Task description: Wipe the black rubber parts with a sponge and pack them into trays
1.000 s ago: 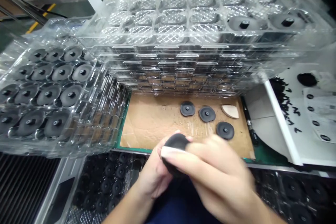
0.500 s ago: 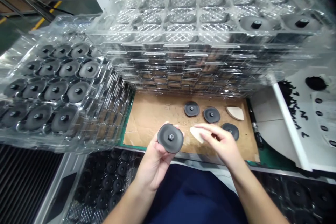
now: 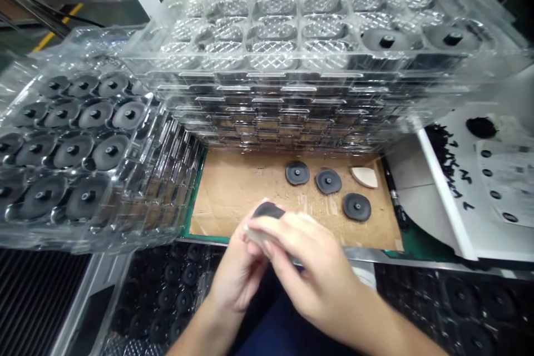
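My left hand (image 3: 236, 275) grips a dark grey disc (image 3: 269, 210); only part of its top shows. Such discs are round-cornered with a short stud in the centre. Over it bends my right hand (image 3: 315, 267), fingers closed on a pale wedge-shaped pad (image 3: 257, 238) that lies against the disc. The fingers hide most of the pad and the disc's stud. Beyond the hands, on a cardboard sheet (image 3: 225, 189), lie three similar discs: a left one (image 3: 297, 173), a middle one (image 3: 328, 181) and a right one (image 3: 356, 207). A second pale wedge pad (image 3: 364, 177) rests behind them.
A tall stack of clear plastic trays (image 3: 275, 80) stands behind the cardboard, with two discs in its top tray. Another tray stack (image 3: 137, 178) at left is filled with discs. A white bin (image 3: 444, 194) with handwriting and a black pen (image 3: 394, 194) are at right.
My right hand has carried the pale pad left from above the cardboard onto the disc. The disc has tilted in my left hand and is now mostly covered. The view has shifted slightly.
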### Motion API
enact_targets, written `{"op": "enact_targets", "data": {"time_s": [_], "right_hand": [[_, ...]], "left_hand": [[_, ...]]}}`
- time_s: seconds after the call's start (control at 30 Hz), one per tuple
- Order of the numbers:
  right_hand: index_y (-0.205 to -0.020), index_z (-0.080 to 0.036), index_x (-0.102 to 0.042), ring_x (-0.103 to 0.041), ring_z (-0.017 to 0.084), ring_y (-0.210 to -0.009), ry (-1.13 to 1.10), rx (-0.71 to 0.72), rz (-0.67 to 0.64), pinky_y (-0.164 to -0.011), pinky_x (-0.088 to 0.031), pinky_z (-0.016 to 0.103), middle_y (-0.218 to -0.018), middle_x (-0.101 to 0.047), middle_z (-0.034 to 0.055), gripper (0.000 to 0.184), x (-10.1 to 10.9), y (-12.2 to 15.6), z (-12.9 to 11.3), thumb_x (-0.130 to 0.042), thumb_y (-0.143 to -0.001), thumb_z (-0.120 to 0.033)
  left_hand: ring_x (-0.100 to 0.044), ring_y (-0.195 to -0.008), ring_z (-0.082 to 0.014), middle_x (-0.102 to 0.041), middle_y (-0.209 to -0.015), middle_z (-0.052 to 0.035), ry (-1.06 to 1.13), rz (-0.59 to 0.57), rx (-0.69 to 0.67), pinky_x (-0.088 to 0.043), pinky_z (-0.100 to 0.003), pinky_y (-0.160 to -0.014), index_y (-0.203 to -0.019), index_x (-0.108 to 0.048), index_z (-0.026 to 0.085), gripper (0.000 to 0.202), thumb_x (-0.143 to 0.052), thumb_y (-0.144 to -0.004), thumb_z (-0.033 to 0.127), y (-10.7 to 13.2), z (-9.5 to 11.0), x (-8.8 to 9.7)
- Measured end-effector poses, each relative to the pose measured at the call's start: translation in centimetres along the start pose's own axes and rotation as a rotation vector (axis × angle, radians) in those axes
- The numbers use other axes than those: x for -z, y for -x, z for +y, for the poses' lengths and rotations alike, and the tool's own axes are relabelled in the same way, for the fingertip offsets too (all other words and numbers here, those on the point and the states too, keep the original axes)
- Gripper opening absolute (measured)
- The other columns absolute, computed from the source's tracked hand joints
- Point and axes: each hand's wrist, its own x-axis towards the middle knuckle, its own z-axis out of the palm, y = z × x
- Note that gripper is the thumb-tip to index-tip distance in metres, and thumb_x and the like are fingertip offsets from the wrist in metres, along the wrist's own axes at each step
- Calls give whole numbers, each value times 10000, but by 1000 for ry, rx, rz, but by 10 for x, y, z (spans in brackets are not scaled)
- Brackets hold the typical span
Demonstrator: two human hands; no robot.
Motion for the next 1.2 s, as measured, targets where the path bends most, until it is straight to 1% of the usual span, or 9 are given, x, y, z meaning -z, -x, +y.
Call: {"op": "enact_targets", "data": {"time_s": [0.07, 0.23, 0.4, 0.5, 0.6, 0.7, 0.93, 1.07, 1.2], "right_hand": [[-1051, -165, -635, -616, 136, -808, -42, -50, -142, -732, -487, 258, -906, -688, 29, 228, -2, -3, -1, -472, -897, -120], [-1085, -91, -612, -580, 167, -779, 88, 43, 80, -723, -457, 304, -897, -671, 83, 263, -4, -8, -1, -419, -909, -120], [-1033, -168, -625, -555, 91, -693, 3, -38, -168, -660, -427, 203, -801, -648, -8, 213, 19, 12, 0, -476, -892, -111], [-1050, -152, -625, -528, 115, -693, 223, -83, -86, -638, -402, 239, -814, -636, 20, 229, 27, 15, 2, -465, -896, -101], [-969, -169, -674, -438, 143, -615, 375, 162, -13, -582, -338, 286, -702, -587, 27, 274, 26, -2, 4, -410, -924, -112], [-895, -212, -701, -471, 142, -641, 198, 346, -63, -613, -374, 284, -726, -606, 28, 326, 23, -22, 15, -384, -953, -171], [-1029, -225, -676, -643, 163, -835, 55, -327, 79, -728, -507, 278, -931, -695, 41, 234, -13, 28, 83, -479, -903, -235], [-908, -197, -703, -672, 181, -697, 84, -402, 42, -609, -527, 279, -803, -726, 43, 209, -28, 62, 105, -512, -852, -257], [-1084, -220, -619, -651, 176, -892, 125, -396, 197, -716, -504, 277, -1047, -695, 53, 232, -5, 41, 70, -478, -902, -251]], "left_hand": [[-642, -968, -181, -703, -1038, -28, -18, 39, -15, -507, -236, -842, -1132, -631, 247, 565, -818, -599, 261, 2, 2, 1], [-654, -945, -196, -727, -894, -31, 20, -146, 22, -494, -256, -880, -1014, -694, 208, 456, -815, -595, 343, 6, 4, -6], [-660, -883, -140, -734, -948, 1, 45, -193, 15, -489, -183, -830, -1024, -693, 251, 545, -856, -511, 334, 6, 14, -7], [-654, -853, -112, -734, -904, 14, 81, -217, 53, -477, -146, -805, -978, -710, 225, 531, -870, -482, 326, 4, 14, -5], [-644, -930, -145, -717, -1008, -8, 122, -255, 85, -479, -206, -854, -1033, -692, 210, 498, -833, -570, 328, 4, 11, -5], [-657, -911, -174, -713, -996, -27, 122, -326, 102, -506, -241, -824, -996, -699, 166, 464, -818, -587, 351, 5, 11, -4], [-683, -945, -213, -719, -1062, -17, 237, -334, 135, -532, -264, -815, -1055, -683, 250, 500, -827, -581, 317, 6, 17, 7], [-684, -949, -212, -732, -1042, -21, 230, -316, 142, -519, -249, -832, -1057, -688, 238, 508, -832, -575, 313, 2, 17, 9], [-683, -939, -216, -722, -1050, -21, 195, -379, 140, -510, -259, -831, -1076, -679, 236, 506, -818, -597, 320, 1, 13, 7]]}}
